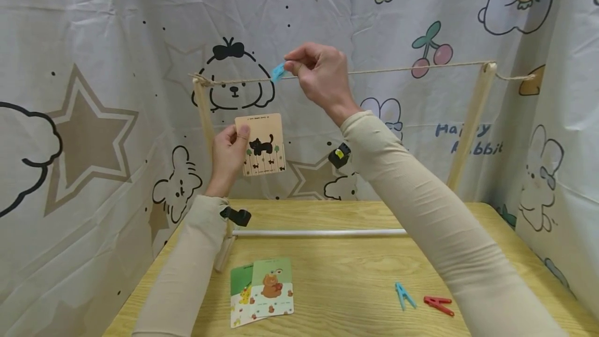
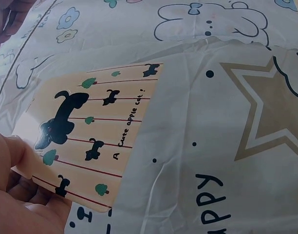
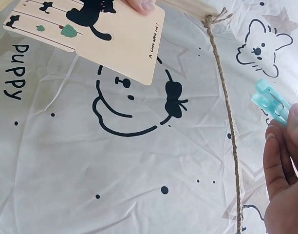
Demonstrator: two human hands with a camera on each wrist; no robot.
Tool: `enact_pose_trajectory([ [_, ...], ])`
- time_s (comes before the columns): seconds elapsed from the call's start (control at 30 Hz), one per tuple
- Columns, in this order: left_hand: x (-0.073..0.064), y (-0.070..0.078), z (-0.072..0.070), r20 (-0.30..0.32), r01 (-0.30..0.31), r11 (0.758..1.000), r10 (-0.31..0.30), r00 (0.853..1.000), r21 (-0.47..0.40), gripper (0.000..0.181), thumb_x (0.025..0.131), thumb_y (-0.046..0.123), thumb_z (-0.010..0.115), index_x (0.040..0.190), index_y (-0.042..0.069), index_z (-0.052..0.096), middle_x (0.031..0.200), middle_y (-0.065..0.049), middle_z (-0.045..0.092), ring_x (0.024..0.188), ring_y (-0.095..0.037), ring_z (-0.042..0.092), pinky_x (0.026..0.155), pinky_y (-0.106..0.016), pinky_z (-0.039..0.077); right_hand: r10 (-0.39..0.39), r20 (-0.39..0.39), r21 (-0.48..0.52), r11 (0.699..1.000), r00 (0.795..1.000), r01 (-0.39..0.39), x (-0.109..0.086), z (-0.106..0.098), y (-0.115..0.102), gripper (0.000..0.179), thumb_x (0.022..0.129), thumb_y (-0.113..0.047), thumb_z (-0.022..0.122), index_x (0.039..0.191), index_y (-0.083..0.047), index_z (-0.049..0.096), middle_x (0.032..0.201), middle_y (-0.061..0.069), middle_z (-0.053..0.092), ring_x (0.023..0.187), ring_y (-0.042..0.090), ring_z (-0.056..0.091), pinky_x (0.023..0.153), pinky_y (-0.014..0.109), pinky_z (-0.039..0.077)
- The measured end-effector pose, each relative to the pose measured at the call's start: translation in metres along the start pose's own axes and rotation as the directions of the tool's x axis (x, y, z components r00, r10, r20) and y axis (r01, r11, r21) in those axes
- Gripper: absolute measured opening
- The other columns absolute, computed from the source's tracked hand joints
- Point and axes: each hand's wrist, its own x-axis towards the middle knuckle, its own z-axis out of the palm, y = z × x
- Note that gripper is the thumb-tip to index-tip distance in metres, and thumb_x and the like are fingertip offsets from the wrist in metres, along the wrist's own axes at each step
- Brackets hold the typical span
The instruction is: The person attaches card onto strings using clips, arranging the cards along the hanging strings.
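My left hand [image 1: 226,156] pinches a peach card with a black cat [image 1: 260,145] at its left edge, holding it upright below the rope. In the left wrist view the card [image 2: 85,131] shows small cats, green trees and red lines. Up at the rope [image 1: 393,70], my right hand [image 1: 323,74] pinches a light blue clothespin [image 1: 278,73] between thumb and fingers. The right wrist view shows the clothespin [image 3: 270,100] beside the twisted rope [image 3: 226,107], apart from it. The card hangs from nothing but my left hand.
Two wooden posts [image 1: 471,124] hold the rope. A white bar [image 1: 323,232] crosses the wooden table [image 1: 346,280]. Two overlapping green-and-white cards [image 1: 273,287] lie at front left. A blue clothespin [image 1: 404,295] and a red clothespin [image 1: 439,305] lie at right. Printed curtains [image 1: 140,30] surround the table.
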Motion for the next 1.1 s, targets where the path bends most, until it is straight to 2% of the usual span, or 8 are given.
enact_pose_trajectory([
  [0.1,0.000,0.002,0.001,-0.003,-0.006,1.000,0.006,1.000,-0.004,0.044,0.109,0.037,0.053,0.099,-0.003,0.067,0.064,0.000,0.042,0.051,-0.010,0.037,0.047,-0.024,0.032,0.001,0.006,-0.011,1.000,1.000,-0.001,0.005,0.002,-0.001,0.004,0.095,-0.014,0.078,0.093,-0.012,0.081,0.089,0.001,0.079,0.066,0.007,0.063,0.061,0.022,0.046],
  [0.27,-0.010,0.034,0.002,0.003,0.004,1.000,-0.004,1.000,-0.017,0.038,0.111,0.020,0.050,0.094,-0.013,0.061,0.066,-0.005,0.040,0.051,-0.007,0.034,0.049,-0.022,0.029,0.006,0.017,-0.020,1.000,1.000,-0.005,0.010,0.004,-0.001,0.006,0.096,-0.013,0.076,0.097,-0.010,0.081,0.090,0.002,0.079,0.065,0.006,0.062,0.060,0.022,0.045],
  [0.33,-0.012,0.045,0.003,0.006,0.008,1.000,-0.008,1.000,-0.024,0.036,0.111,0.015,0.049,0.098,-0.016,0.062,0.066,-0.006,0.040,0.051,-0.006,0.033,0.050,-0.021,0.029,0.005,0.020,-0.021,1.000,1.000,-0.005,0.012,0.005,-0.001,0.007,0.096,-0.013,0.076,0.098,-0.009,0.082,0.091,0.002,0.080,0.066,0.005,0.063,0.060,0.022,0.046],
  [0.53,-0.010,0.045,0.006,0.004,0.022,0.999,-0.022,1.000,-0.045,0.035,0.111,0.016,0.048,0.111,-0.014,0.066,0.069,-0.008,0.043,0.052,-0.006,0.034,0.050,-0.021,0.029,0.015,0.035,-0.026,1.000,0.999,-0.015,0.017,0.011,-0.002,0.008,0.097,-0.009,0.074,0.101,-0.009,0.082,0.094,0.003,0.080,0.071,0.003,0.067,0.061,0.021,0.048],
  [0.63,-0.010,0.047,0.007,-0.006,0.021,0.999,-0.021,1.000,-0.047,0.035,0.112,0.016,0.047,0.113,-0.013,0.065,0.073,-0.010,0.047,0.052,-0.005,0.034,0.049,-0.021,0.028,0.031,0.050,-0.036,0.999,0.998,-0.030,0.020,0.013,-0.002,0.009,0.097,-0.010,0.073,0.102,-0.009,0.082,0.095,0.003,0.080,0.072,0.004,0.068,0.060,0.021,0.047],
  [0.7,-0.010,0.048,0.008,-0.011,0.017,0.999,-0.018,1.000,-0.048,0.034,0.112,0.016,0.046,0.110,-0.013,0.064,0.072,-0.010,0.046,0.050,-0.004,0.033,0.048,-0.020,0.027,0.037,0.058,-0.044,0.998,0.998,-0.034,0.021,0.015,-0.002,0.010,0.098,-0.010,0.073,0.103,-0.010,0.082,0.096,0.003,0.080,0.074,0.007,0.070,0.060,0.021,0.047],
  [0.9,-0.006,0.050,0.011,-0.027,0.015,1.000,-0.015,1.000,-0.027,0.035,0.113,0.014,0.043,0.089,-0.010,0.052,0.068,-0.003,0.035,0.052,-0.005,0.029,0.051,-0.021,0.024,0.052,0.066,-0.073,0.996,0.996,-0.047,0.024,0.021,0.000,0.011,0.098,-0.013,0.073,0.104,-0.011,0.081,0.097,0.001,0.080,0.076,0.009,0.071,0.060,0.021,0.047],
  [1.1,0.007,0.024,0.013,-0.047,0.030,0.999,-0.031,0.998,-0.015,0.036,0.114,0.022,0.042,0.088,-0.001,0.050,0.069,-0.002,0.034,0.054,-0.008,0.028,0.052,-0.024,0.023,0.070,0.102,-0.092,0.994,0.992,-0.061,0.024,0.028,-0.001,0.013,0.098,-0.016,0.073,0.107,-0.011,0.081,0.099,0.001,0.080,0.079,0.008,0.071,0.066,0.020,0.051],
])
